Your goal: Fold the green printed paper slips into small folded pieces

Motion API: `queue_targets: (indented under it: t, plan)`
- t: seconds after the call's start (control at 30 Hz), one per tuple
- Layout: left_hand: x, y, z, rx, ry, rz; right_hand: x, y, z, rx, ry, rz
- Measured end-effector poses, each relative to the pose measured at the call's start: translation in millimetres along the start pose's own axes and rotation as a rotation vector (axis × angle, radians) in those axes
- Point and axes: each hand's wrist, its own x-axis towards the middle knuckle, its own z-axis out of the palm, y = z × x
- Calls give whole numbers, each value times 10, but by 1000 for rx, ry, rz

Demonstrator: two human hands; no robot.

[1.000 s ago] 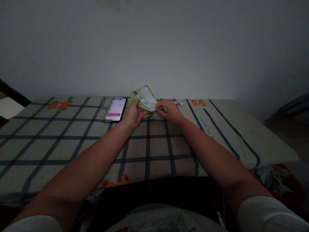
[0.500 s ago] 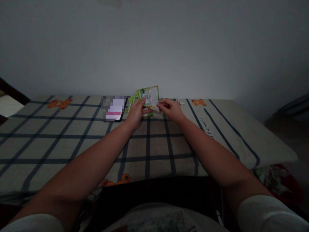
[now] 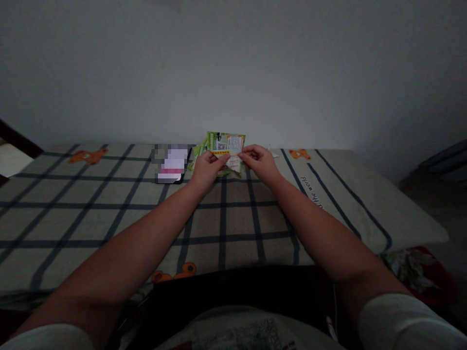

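Note:
A green and white printed packet (image 3: pixel 233 142) is raised a little over the cloth at the middle back. My left hand (image 3: pixel 208 167) pinches its lower left part between thumb and fingers. On the packet's right edge, my right hand (image 3: pixel 258 160) has its thumb and fingertips pressed together. More green packaging (image 3: pixel 199 149) lies behind and beside my left hand, partly covered by it. The packet's contents cannot be made out.
A phone (image 3: pixel 173 164) with a lit, partly blurred screen lies left of the packets on the checked tablecloth (image 3: pixel 241 221). A small white scrap (image 3: pixel 275 153) sits behind my right hand. A red container (image 3: pixel 434 277) stands low at the right.
The packet has been turned and lowered slightly, so its yellow strip and lower white part now show. My left thumb has shifted right across it.

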Motion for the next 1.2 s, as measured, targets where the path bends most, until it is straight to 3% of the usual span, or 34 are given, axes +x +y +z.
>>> queue_targets:
  t: [0.4,1.2]
  plan:
    - [-6,25,-5,-32,-16,-53,-15,-43,-1,57,8,116]
    - [-11,55,-6,-53,-15,-63,-20,-62,3,29,13,154]
